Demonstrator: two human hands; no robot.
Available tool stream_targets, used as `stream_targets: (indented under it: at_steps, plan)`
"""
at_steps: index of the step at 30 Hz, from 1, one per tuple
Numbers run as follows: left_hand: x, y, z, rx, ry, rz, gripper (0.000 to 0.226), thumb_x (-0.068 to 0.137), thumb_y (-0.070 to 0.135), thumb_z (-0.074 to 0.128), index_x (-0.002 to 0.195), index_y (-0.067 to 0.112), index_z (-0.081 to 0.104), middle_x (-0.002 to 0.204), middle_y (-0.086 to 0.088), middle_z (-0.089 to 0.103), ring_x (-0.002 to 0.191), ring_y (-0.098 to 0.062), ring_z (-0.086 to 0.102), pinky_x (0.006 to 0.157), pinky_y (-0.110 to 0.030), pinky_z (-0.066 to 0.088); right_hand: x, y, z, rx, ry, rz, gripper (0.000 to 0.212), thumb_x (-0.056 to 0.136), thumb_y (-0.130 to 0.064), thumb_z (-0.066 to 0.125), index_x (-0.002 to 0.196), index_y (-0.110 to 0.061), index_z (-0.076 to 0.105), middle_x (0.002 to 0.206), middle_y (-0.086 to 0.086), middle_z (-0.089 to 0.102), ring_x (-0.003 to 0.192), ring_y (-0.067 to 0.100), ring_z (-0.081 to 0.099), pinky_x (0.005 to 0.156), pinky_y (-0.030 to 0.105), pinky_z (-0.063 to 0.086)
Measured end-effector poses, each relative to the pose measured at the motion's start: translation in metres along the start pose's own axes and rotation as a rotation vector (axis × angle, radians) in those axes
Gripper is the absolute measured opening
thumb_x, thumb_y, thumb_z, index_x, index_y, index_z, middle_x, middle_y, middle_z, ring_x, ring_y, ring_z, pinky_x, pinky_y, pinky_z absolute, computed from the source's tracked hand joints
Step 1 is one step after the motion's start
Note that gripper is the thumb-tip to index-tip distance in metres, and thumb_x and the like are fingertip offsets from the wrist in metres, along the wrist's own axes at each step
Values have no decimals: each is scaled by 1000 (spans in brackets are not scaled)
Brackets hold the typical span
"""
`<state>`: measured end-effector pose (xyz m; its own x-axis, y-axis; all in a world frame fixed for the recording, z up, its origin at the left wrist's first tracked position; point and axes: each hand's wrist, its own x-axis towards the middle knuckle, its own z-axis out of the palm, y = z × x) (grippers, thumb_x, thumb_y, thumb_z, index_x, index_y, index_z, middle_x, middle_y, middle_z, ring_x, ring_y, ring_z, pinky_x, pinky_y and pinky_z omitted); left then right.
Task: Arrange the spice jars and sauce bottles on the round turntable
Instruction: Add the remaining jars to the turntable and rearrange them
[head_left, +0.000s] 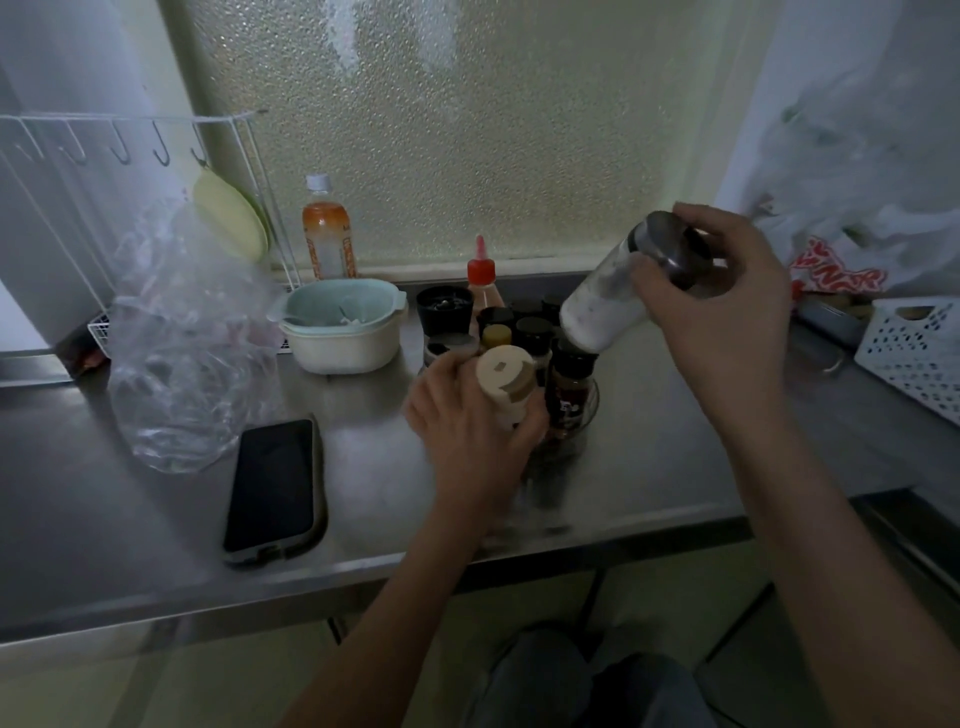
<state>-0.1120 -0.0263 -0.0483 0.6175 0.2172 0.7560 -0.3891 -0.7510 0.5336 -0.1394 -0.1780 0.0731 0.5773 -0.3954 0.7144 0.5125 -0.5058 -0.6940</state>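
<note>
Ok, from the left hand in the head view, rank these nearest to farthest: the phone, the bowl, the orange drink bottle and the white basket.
1. Phone, on the counter just to the left hand's left, nearer the counter's front edge.
2. Bowl, behind and to the left.
3. Orange drink bottle, by the window behind the bowl.
4. White basket, at the far right edge.

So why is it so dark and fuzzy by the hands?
Head view: the only light comes through the frosted window, so the steel counter stays dim; the left hand around the beige-capped jar is smeared by motion; the wide lens bends the edges.
</note>
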Motion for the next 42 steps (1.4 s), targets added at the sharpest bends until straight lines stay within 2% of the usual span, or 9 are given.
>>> stream_targets:
  at_steps: [4, 6, 9, 13, 21, 29, 35, 38, 42]
  plan:
    - [6, -6, -27, -373, 135, -166, 48, 74, 37, 51, 101, -3, 50, 113, -22, 43, 96, 9, 35, 82, -1, 30, -17, -1, 12, 11, -130, 67, 42, 70, -27, 73, 109, -15, 63, 96, -6, 64, 87, 3, 60, 79, 14, 48]
    - [5, -9, -33, -389, 158, -201, 50, 74, 37, 50, 99, -6, 50, 113, -25, 44, 89, 6, 37, 76, 5, 27, -27, 0, 24, -5, -182, 78, 42, 71, -22, 76, 110, -14, 63, 98, -6, 64, 84, -2, 58, 78, 7, 45]
    - [1, -18, -37, -371, 124, -228, 51, 73, 38, 50, 99, -5, 51, 112, -25, 47, 89, 1, 36, 74, 6, 26, -44, 0, 43, -51, -269, 35, 42, 71, -24, 77, 109, -19, 62, 98, -10, 62, 85, -6, 57, 78, 6, 42]
    - [1, -24, -37, -386, 99, -245, 46, 74, 36, 48, 98, -3, 52, 105, -22, 50, 85, 0, 39, 72, 3, 30, -58, 10, 69, -132, -375, 50, 53, 73, -32, 75, 120, -16, 57, 114, 3, 64, 102, 13, 58, 89, 29, 49]
    - [-4, -25, -40, -392, 126, -232, 42, 71, 33, 48, 94, -2, 54, 98, -19, 50, 79, 1, 41, 70, 0, 33, -78, 25, 97, -142, -496, 144, 57, 78, -34, 73, 128, -16, 52, 126, 7, 58, 114, 17, 53, 90, 19, 37]
    - [-5, -25, -38, -363, 108, -209, 43, 73, 35, 52, 94, -2, 54, 99, -20, 51, 82, -2, 41, 70, 1, 33, -84, 32, 82, 11, -520, 201, 46, 82, -19, 69, 123, -20, 48, 101, -8, 55, 86, 2, 59, 76, 16, 52]
    - [-4, -24, -36, -376, 136, -223, 43, 73, 35, 52, 93, -3, 53, 100, -12, 47, 88, -7, 43, 73, -1, 33, -112, 51, 53, -451, -667, -115, 8, 89, -16, 57, 95, -16, 63, 90, 3, 68, 83, 16, 59, 71, 28, 46]
    - [-3, -21, -38, -389, 170, -239, 45, 71, 33, 52, 93, -6, 52, 101, -13, 46, 89, -10, 42, 74, 0, 32, -129, 60, 56, -493, -668, -157, 16, 87, -8, 54, 95, -13, 66, 88, 7, 70, 82, 24, 62, 73, 34, 45]
    - [9, -19, -36, -375, 194, -210, 49, 74, 34, 54, 97, -9, 52, 104, -28, 50, 90, -2, 36, 78, 0, 31, -137, 59, 58, -420, -655, -82, 38, 88, -19, 34, 108, -14, 65, 101, 9, 70, 96, 25, 60, 86, 34, 45]
